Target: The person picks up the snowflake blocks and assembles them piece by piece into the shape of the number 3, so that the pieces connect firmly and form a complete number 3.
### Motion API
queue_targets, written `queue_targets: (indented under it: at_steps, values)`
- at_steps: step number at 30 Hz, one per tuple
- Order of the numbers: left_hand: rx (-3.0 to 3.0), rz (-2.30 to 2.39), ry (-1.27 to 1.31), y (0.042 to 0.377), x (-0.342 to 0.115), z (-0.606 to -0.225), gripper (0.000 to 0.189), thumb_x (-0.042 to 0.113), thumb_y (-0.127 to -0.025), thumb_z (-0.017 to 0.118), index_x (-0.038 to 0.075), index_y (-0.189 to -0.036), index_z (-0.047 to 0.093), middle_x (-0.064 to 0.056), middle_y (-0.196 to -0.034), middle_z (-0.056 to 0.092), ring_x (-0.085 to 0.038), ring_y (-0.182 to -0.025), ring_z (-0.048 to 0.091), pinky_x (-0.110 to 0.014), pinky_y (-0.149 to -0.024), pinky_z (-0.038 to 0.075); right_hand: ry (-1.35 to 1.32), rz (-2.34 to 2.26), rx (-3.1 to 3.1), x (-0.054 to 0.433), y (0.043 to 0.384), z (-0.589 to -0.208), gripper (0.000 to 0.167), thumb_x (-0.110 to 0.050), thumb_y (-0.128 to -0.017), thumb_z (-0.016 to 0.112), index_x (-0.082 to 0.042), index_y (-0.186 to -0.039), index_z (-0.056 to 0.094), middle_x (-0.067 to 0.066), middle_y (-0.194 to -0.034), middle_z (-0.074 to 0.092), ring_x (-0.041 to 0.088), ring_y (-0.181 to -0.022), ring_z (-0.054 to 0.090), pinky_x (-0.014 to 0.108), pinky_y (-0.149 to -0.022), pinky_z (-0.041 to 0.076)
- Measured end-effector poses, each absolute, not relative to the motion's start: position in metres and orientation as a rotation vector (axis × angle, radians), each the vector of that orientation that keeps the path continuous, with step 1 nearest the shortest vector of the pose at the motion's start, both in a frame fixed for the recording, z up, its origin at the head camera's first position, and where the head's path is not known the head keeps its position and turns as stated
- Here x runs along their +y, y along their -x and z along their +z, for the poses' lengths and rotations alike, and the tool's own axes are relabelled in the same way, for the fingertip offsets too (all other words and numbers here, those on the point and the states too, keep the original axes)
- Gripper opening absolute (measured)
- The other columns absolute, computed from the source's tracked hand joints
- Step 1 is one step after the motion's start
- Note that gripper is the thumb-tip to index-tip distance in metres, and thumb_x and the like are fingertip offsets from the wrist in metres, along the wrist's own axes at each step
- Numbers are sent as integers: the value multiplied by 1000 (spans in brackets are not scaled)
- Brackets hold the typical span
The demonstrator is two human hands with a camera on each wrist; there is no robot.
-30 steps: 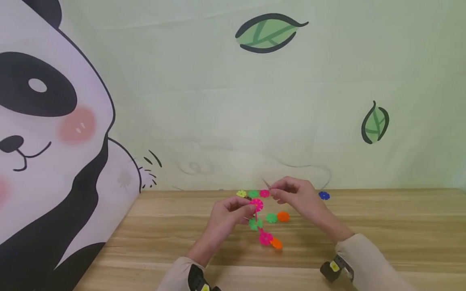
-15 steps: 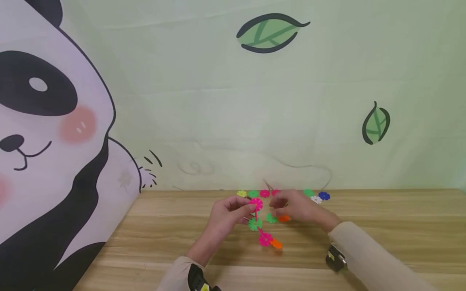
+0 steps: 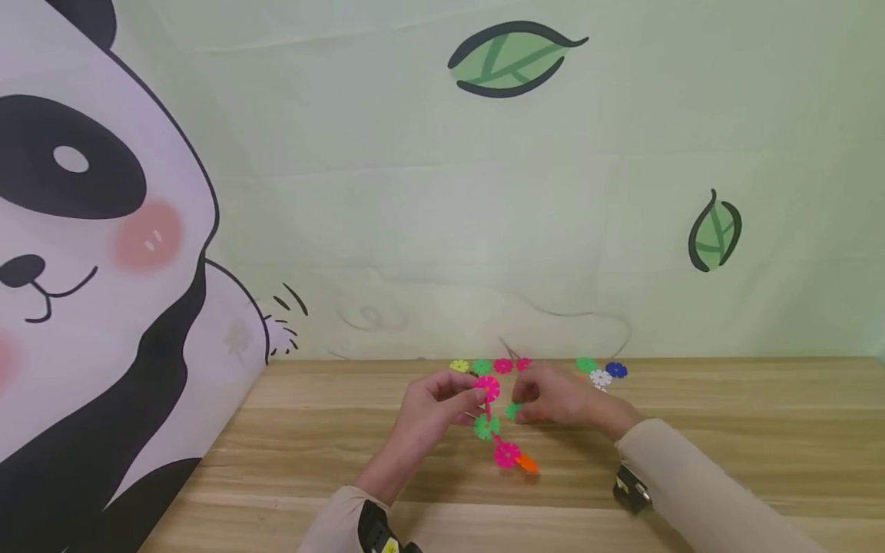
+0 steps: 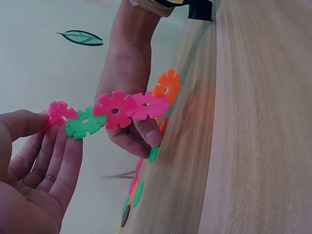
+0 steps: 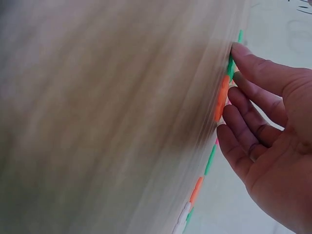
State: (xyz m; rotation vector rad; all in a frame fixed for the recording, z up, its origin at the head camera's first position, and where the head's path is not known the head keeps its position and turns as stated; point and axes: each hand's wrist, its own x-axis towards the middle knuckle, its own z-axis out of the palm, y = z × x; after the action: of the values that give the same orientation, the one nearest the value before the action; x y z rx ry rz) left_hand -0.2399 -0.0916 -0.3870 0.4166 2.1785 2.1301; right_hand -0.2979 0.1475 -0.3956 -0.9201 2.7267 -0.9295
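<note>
My left hand (image 3: 442, 403) pinches the end pink disc (image 4: 61, 112) of a chain of notched plastic flower discs between thumb and fingers. From there the chain hangs above the table: a green disc (image 4: 85, 122), two pink discs (image 4: 114, 110) and an orange disc (image 4: 168, 87) at the free end. My right hand (image 3: 563, 395) is down at the tabletop, thumb and index fingertips at opposite edges of a flat green disc (image 5: 231, 66). An orange disc (image 5: 222, 99) lies beside that one under the curled fingers, mostly hidden by the hand in the head view.
Along the table's back edge lie more loose discs: yellow (image 3: 459, 366), green (image 3: 482, 366), pink (image 3: 503, 365), and, farther right, green (image 3: 586, 365), white (image 3: 601, 377) and blue (image 3: 617, 370). A cloth backdrop (image 3: 387, 192) with a panda print rises behind the wooden table (image 3: 760, 430).
My right hand has come down and toward me from the back of the table onto the green disc, which has shifted slightly. The left hand has held the chain in nearly the same place.
</note>
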Motion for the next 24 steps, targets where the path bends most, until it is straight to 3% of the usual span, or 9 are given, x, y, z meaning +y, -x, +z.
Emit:
queue_targets:
  at_steps: [6,12,18,24]
  values:
    - [2171,2130,-411,239,-90,-386,20,12,-97,76,-5,-109,73,-8,-97,76,-21,-86,75,-39,-82,65,807,-981,2735,147,296,-395,24,-6,-85,89,-7,-99,69,1,-93,66,18,-88,60,36,-84,57]
    - [2158,2141,-400,239,-89,-387,20,11,-98,75,-6,-109,73,-9,-97,76,-22,-85,76,-34,-79,65,784,-1115,2765,149,288,-392,13,0,-94,77,-7,-102,69,-2,-92,67,17,-88,62,34,-82,58]
    - [2160,2135,-399,239,-88,-386,22,12,-99,75,-6,-110,73,-9,-96,75,-20,-83,75,-34,-79,65,784,-1380,2723,155,274,-377,12,-8,-99,75,-8,-111,76,0,-95,72,21,-93,66,36,-82,61]
    - [2178,2114,-392,239,-87,-386,23,14,-100,75,-6,-112,74,-8,-95,75,-19,-82,75,-36,-80,65,770,-1501,2664,156,262,-366,11,-13,-100,75,-9,-110,76,3,-99,74,21,-93,69,39,-88,61]
